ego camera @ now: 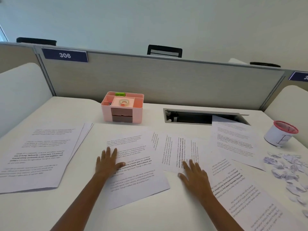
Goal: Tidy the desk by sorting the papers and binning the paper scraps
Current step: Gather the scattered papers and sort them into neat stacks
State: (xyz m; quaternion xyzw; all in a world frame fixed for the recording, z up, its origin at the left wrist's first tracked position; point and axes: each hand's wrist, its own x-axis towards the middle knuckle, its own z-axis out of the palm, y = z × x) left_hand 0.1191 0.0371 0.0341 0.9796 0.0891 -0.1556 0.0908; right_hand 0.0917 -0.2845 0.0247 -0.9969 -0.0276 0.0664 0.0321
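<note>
Printed white sheets lie scattered over the white desk (103,219). A stack of papers (38,157) rests at the left. My left hand (108,161) lies flat, fingers spread, on the left edge of a middle sheet (138,169). My right hand (194,175) lies flat, fingers apart, on overlapping sheets (175,150) in the centre. More sheets lie at the right (236,144) and near right (246,197). A heap of crumpled paper scraps (290,170) sits by the right edge. A small white bin with a red rim (281,133) stands behind the scraps.
A pink desk organiser (122,108) with tape and a green item stands at the back centre. An open cable slot (205,116) is sunk in the desk at the back right. A grey partition (158,80) labelled 306 closes off the far side.
</note>
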